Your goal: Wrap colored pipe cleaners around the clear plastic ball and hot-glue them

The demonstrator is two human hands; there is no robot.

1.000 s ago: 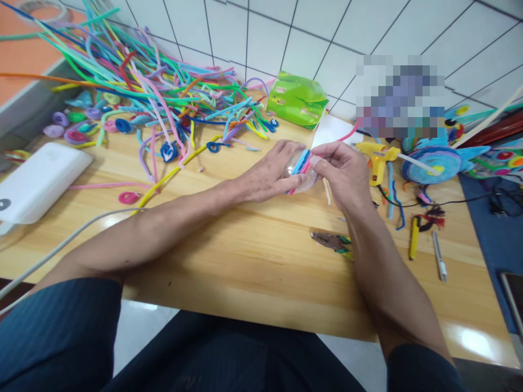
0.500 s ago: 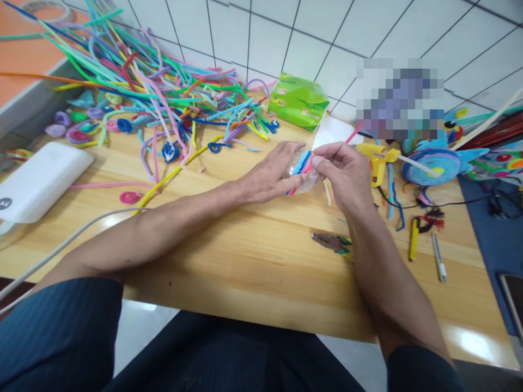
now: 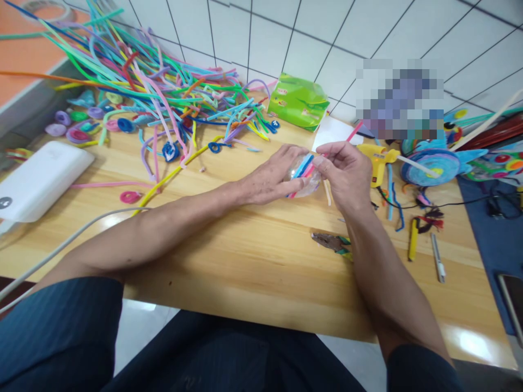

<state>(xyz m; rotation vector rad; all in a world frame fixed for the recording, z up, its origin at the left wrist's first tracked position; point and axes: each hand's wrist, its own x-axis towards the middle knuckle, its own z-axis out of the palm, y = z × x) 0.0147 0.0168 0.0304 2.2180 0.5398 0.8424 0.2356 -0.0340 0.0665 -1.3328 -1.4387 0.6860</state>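
My left hand [image 3: 272, 177] is closed around a clear, rounded plastic piece [image 3: 309, 188], perhaps part of a bottle. Blue and pink fuzzy strips [image 3: 301, 166] run side by side across its surface. Between the thumb and fingers of my right hand [image 3: 343, 169] is a pink pipe cleaner [image 3: 354, 131], pinched at the piece's right side. Its free end sticks out above that hand. Part of the plastic piece is hidden behind my fingers.
Pipe cleaners [image 3: 196, 92] heap up at the back left beside a white power bank [image 3: 44, 182]. A yellow glue gun [image 3: 376, 163] stands right of my hands. Pliers [image 3: 329, 241], a yellow cutter [image 3: 413, 239] and a green packet [image 3: 298, 102] lie around.
The plastic piece has turned slightly between my hands, and its strips show at a slightly different angle. Both hands have shifted only a little; both keep their hold.
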